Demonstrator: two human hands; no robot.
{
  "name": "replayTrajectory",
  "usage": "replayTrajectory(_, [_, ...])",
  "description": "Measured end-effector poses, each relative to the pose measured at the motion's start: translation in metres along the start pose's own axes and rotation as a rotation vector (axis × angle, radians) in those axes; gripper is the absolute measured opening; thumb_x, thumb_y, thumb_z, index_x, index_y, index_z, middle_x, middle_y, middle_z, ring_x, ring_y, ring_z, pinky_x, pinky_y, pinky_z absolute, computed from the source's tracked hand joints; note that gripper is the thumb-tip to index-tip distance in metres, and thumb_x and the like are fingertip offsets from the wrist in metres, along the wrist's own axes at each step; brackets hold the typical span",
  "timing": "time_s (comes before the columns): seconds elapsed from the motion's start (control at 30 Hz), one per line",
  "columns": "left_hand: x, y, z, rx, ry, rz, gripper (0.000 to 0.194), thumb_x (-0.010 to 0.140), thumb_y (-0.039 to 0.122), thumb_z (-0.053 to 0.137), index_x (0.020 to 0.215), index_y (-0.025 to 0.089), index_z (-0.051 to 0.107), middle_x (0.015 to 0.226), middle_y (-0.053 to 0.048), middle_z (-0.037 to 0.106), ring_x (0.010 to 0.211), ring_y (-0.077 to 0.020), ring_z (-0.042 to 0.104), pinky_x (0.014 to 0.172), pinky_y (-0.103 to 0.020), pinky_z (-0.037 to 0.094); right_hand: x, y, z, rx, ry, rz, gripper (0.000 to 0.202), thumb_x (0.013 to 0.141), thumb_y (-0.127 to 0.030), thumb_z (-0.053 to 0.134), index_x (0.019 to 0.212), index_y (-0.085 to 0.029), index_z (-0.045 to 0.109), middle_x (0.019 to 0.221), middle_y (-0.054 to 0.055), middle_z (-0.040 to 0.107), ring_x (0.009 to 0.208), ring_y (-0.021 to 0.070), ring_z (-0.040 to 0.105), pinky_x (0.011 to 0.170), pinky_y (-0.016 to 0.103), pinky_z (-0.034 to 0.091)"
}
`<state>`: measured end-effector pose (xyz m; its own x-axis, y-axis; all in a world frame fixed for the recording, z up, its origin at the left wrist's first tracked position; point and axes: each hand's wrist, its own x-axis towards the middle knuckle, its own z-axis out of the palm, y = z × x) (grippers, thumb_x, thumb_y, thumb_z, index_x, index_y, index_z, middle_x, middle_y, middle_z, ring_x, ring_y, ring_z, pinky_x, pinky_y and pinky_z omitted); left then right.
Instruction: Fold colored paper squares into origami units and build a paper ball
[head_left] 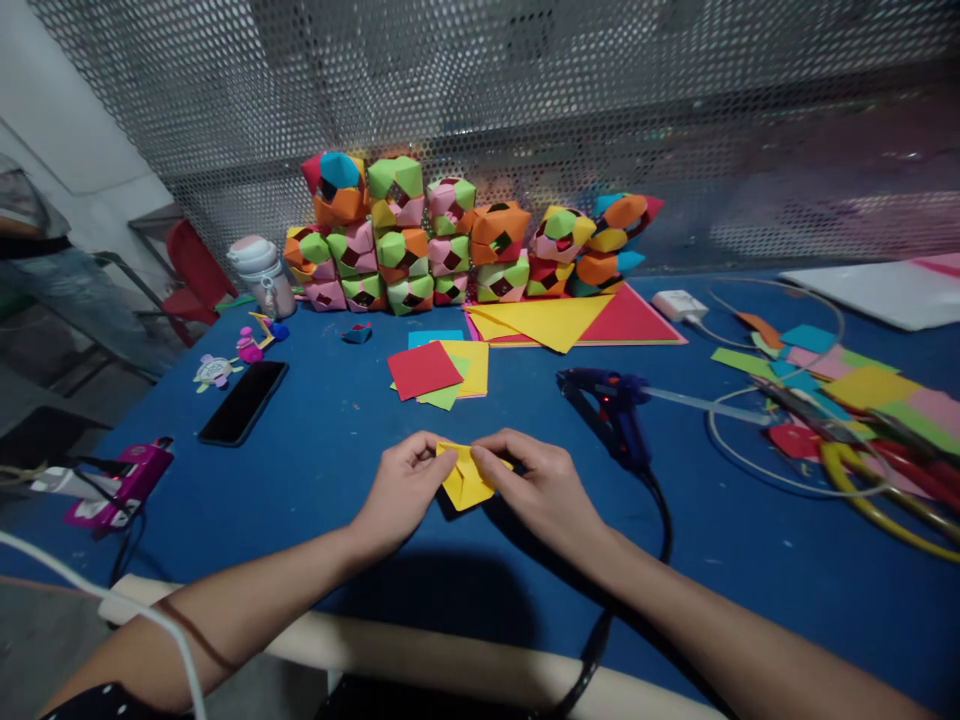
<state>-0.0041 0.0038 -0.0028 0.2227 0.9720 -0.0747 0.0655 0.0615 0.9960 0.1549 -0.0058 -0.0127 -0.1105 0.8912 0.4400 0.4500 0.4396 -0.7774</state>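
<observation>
Near the front of the blue table, a small folded yellow paper [466, 480] is held between both hands. My left hand [403, 487] pinches its left corner with thumb and fingers. On the other side, my right hand [541, 487] grips its upper right part, the thumb lying on top. Creases show across the middle of the paper. Just beyond the hands lies a loose pile of square papers, with a red square [425, 370] on top and yellow, green and blue ones under it.
Stacked folded-paper balls [405, 254] stand at the back. A glue gun [611, 400] with its cord lies right of my hands. Scissors [862, 490] and paper scraps are far right; a phone [244, 403], a power strip [127, 485] and a bottle [260, 272] are left.
</observation>
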Motion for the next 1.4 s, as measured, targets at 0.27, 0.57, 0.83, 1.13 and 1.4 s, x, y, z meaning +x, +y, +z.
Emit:
replayTrajectory(0.27, [-0.0023,-0.0002,0.0003,-0.01,-0.016,0.017,0.023,0.075,0.034,0.062,0.085,0.014,0.062,0.072,0.0,0.06,0.066,-0.0108,0.054,0.062,-0.022,0.042,-0.0011,-0.0001,0.0005,-0.044,0.05,-0.075,0.017,0.085,-0.021,0.05,0.073,-0.017,0.062,0.067,0.002,0.064,0.06,0.0127,0.059,0.056,0.023,0.043])
replayTrajectory(0.57, [-0.0011,0.0003,-0.0025,0.036,0.036,0.062,0.022,0.078,0.035,0.06,0.078,0.013,0.062,0.071,0.0,0.06,0.065,-0.0108,0.053,0.062,-0.021,0.042,-0.0009,0.0013,-0.0012,-0.018,0.032,-0.051,0.012,0.084,-0.025,0.054,0.082,-0.017,0.063,0.074,0.003,0.065,0.066,0.014,0.059,0.06,0.025,0.045])
replayTrajectory(0.83, [0.0005,-0.0017,-0.0023,-0.005,0.024,0.043,0.021,0.077,0.034,0.061,0.076,0.013,0.058,0.07,0.002,0.058,0.065,-0.0092,0.052,0.062,-0.021,0.041,-0.0016,0.0031,-0.0018,-0.05,0.062,-0.04,0.02,0.086,-0.025,0.052,0.07,-0.017,0.062,0.063,0.001,0.063,0.054,0.0115,0.056,0.052,0.023,0.042])
replayTrajectory(1.13, [0.0005,-0.0053,-0.0009,0.01,0.016,0.008,0.018,0.073,0.03,0.064,0.077,0.014,0.054,0.068,0.003,0.055,0.061,-0.0082,0.052,0.058,-0.02,0.041,-0.0011,0.0032,0.0003,-0.047,0.018,-0.078,0.013,0.083,-0.025,0.055,0.078,-0.016,0.063,0.069,0.002,0.064,0.058,0.0122,0.057,0.056,0.024,0.044])
replayTrajectory(1.4, [0.0002,-0.0093,-0.0008,0.057,0.02,0.035,0.017,0.075,0.029,0.061,0.077,0.015,0.052,0.07,0.003,0.055,0.063,-0.0084,0.052,0.059,-0.02,0.041,-0.0019,0.004,0.0059,-0.061,-0.049,0.004,0.015,0.082,-0.026,0.054,0.071,-0.017,0.06,0.062,0.0,0.06,0.054,0.0114,0.054,0.052,0.022,0.041])
